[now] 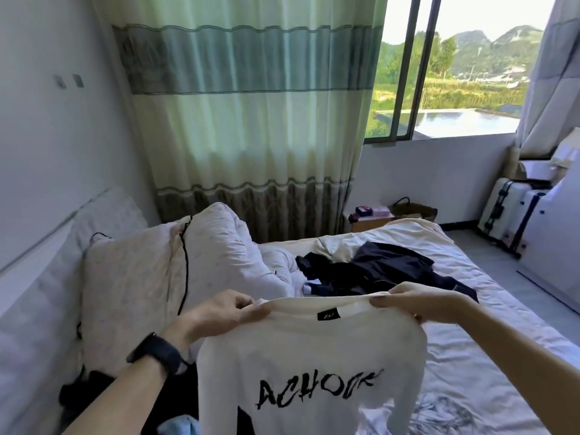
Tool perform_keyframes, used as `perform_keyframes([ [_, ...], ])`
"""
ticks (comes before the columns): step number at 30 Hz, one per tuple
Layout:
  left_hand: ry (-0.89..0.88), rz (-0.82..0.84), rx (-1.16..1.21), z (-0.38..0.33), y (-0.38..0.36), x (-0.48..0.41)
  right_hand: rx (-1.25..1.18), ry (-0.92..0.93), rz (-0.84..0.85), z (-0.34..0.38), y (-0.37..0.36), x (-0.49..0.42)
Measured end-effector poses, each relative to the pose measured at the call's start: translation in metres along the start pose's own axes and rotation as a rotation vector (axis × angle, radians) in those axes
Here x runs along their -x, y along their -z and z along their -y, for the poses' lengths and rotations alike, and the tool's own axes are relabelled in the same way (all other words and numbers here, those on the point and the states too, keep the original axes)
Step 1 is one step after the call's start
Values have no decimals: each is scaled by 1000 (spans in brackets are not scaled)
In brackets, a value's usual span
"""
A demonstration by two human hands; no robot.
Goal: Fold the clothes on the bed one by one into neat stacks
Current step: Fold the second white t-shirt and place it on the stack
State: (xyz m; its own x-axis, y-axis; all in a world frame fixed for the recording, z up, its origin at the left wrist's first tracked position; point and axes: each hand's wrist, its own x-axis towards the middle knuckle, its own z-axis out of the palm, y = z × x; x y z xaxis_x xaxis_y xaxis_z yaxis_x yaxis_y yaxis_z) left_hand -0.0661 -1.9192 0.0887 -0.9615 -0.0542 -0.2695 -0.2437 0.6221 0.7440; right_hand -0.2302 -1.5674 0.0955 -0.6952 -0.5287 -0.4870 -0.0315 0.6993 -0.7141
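A white T-shirt (314,356) with black lettering hangs in front of me over the bed (470,356). My left hand (222,312) pinches its left shoulder by the collar. My right hand (417,301) pinches the right shoulder, so the collar is stretched between both hands. A black label sits at the neckline. Behind the shirt a heap of dark navy clothes (376,268) lies unfolded on the bed. More dark garments (91,390) and a light blue piece (179,426) lie at the lower left, partly hidden by my left arm.
A white pillow (131,277) and rumpled duvet (226,243) fill the left side, with a black cable (185,262) across them. A bedside table (370,216), a basket (414,210) and a white suitcase (514,211) stand beyond the bed under the window.
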Motion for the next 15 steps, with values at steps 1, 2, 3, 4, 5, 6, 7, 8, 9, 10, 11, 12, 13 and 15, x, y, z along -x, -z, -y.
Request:
perform_keyframes([
  [1,28,71,-3,5,3,5,-18,39,39,-9,-6,1],
  [2,51,154,42,10,7,10,-42,69,78,-18,-10,2],
  [3,76,233,102,16,13,14,-97,89,118,-25,-15,5],
  [4,96,297,166,21,20,17,-121,99,146,-32,-18,7],
  [5,113,347,209,26,26,18,-101,108,143,-38,-20,8],
  [6,123,375,237,31,32,18,-30,118,106,-42,-22,10],
  [7,134,381,248,34,36,19,67,134,39,-45,-23,12],
  [8,141,374,258,33,38,20,177,152,-56,-47,-24,15],
  [9,143,346,265,32,38,22,265,178,-175,-51,-26,17],
  [10,131,309,268,28,38,24,317,198,-282,-55,-27,18],
  [11,121,264,258,23,36,28,331,211,-367,-59,-27,20],
  [12,113,214,250,17,34,33,330,216,-426,-62,-25,23],
  [13,98,164,238,7,33,40,316,224,-463,-62,-21,29],
  [15,15,11,117,-13,33,52,280,272,-530,-55,-9,46],
])
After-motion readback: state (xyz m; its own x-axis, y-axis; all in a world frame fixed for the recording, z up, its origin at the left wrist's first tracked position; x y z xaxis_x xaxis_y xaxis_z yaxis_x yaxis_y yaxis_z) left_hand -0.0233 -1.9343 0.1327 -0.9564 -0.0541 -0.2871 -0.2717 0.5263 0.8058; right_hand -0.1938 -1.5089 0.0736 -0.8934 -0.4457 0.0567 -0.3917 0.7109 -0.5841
